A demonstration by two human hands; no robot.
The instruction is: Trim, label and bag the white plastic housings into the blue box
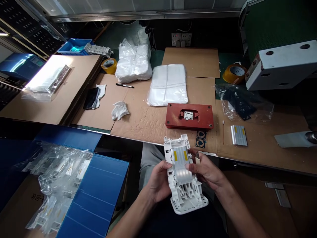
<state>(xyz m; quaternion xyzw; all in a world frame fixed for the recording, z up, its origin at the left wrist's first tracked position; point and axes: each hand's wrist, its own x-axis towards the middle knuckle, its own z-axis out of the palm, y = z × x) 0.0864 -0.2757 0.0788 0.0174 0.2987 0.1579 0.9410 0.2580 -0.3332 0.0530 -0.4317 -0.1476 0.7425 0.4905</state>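
A white plastic housing (185, 198) with a silver metal plate (182, 168) set in it is held over my lap, in front of the table edge. Two yellow strips show on the plate's upper part. My left hand (159, 181) grips the housing's left side, thumb on its edge. My right hand (206, 168) closes on the right side, with the thumb over the plate. A small pale piece with a dark tip (197, 158) sticks up among the right fingers; I cannot make out what it is. Fingertips beneath the housing are hidden.
A red fixture (189, 124) holding a small white fan-like part (188, 115) lies ahead, beside a dark blue cut-out sheet (200, 139). To its right are a cotton swab (223, 132) and another metal plate (239, 135). A blue box (99, 188) with bagged parts (61, 175) stands left.
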